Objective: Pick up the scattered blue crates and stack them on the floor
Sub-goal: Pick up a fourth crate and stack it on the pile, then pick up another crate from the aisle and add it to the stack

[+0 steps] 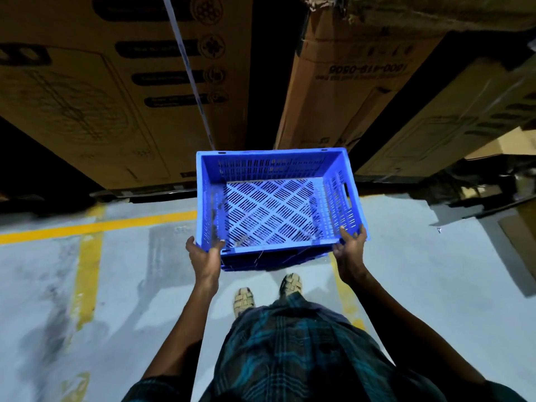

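A blue crate (275,204), empty and open side up, is held level in the air at the centre of the view above a grey floor (420,271), with a second blue rim showing just under its near edge. The left hand (204,258) clamps the near corner at 7 o'clock and the right hand (349,250) the near corner at 5 o'clock, fingers curled around the rim. Tall cardboard boxes (348,82) stand from 10 to 2 o'clock, a yellow floor line (95,226) runs at 9 o'clock, and sandalled feet (266,291) show at 6 o'clock.
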Demonstrator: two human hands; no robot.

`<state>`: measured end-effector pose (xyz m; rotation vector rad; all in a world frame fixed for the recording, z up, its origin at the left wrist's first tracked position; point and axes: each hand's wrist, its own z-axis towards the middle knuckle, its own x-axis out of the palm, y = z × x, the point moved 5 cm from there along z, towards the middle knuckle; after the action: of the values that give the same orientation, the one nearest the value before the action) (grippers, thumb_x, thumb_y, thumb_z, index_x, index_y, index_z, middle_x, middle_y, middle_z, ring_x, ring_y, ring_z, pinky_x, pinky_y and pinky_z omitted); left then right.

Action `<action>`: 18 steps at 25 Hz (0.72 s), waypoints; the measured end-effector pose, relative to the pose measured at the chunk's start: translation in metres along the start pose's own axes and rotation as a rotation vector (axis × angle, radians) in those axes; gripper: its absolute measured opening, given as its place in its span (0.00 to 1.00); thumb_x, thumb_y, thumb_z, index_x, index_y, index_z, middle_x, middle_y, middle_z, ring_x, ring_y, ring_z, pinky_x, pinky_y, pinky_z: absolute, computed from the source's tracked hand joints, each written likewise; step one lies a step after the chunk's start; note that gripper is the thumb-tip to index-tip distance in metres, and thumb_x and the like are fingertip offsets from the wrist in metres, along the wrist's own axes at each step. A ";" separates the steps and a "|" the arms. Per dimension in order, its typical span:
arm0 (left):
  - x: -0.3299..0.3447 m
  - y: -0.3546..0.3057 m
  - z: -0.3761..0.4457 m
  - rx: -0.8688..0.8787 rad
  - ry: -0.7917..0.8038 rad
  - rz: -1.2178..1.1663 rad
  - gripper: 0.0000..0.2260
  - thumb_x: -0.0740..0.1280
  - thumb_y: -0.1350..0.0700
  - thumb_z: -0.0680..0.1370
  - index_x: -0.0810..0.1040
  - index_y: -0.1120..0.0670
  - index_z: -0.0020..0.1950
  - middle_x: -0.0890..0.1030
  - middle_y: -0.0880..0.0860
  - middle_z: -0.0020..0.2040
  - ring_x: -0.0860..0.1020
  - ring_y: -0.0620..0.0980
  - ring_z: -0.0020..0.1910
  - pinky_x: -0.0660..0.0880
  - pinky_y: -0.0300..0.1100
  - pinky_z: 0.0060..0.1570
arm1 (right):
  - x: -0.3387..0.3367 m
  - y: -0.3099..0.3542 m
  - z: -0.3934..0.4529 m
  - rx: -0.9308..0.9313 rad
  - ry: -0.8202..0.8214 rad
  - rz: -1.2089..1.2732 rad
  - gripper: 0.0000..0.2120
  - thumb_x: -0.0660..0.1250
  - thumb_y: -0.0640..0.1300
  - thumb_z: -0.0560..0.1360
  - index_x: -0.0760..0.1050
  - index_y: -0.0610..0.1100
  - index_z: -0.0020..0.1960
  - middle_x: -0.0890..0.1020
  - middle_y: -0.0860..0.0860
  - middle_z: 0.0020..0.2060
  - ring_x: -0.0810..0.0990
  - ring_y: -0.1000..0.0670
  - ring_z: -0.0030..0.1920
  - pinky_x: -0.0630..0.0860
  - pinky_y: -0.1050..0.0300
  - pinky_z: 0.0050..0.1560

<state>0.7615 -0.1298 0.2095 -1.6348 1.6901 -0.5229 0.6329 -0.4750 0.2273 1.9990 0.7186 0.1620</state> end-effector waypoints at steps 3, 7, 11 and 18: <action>0.001 -0.001 -0.016 0.061 -0.009 0.031 0.41 0.74 0.57 0.69 0.55 0.53 0.77 0.71 0.54 0.66 0.77 0.55 0.57 0.79 0.51 0.53 | 0.005 -0.019 -0.015 0.009 0.079 -0.141 0.31 0.67 0.39 0.79 0.57 0.50 0.77 0.66 0.49 0.72 0.76 0.45 0.61 0.76 0.44 0.64; 0.002 0.006 -0.057 0.200 -0.099 0.021 0.32 0.72 0.63 0.72 0.61 0.58 0.73 0.74 0.56 0.63 0.79 0.54 0.55 0.78 0.46 0.50 | 0.014 -0.015 -0.031 -0.054 0.211 -0.356 0.30 0.71 0.43 0.74 0.65 0.50 0.73 0.72 0.44 0.69 0.77 0.44 0.57 0.75 0.42 0.62; -0.007 0.022 -0.114 0.359 -0.125 0.030 0.22 0.68 0.60 0.77 0.69 0.52 0.70 0.77 0.49 0.61 0.80 0.51 0.54 0.79 0.49 0.56 | 0.019 0.025 -0.057 -0.262 0.321 -0.505 0.24 0.67 0.38 0.77 0.68 0.42 0.72 0.74 0.45 0.65 0.77 0.47 0.55 0.68 0.63 0.51; -0.057 0.113 -0.281 0.435 -0.362 -0.077 0.10 0.66 0.59 0.80 0.80 0.56 0.60 0.83 0.50 0.55 0.81 0.42 0.53 0.75 0.32 0.52 | 0.008 0.018 -0.193 -0.570 0.951 -0.647 0.18 0.66 0.40 0.78 0.71 0.45 0.68 0.75 0.60 0.38 0.73 0.60 0.31 0.69 0.70 0.34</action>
<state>0.4771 -0.1141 0.3261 -1.3794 1.1574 -0.5483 0.5709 -0.3310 0.3420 0.9942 1.6506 0.8472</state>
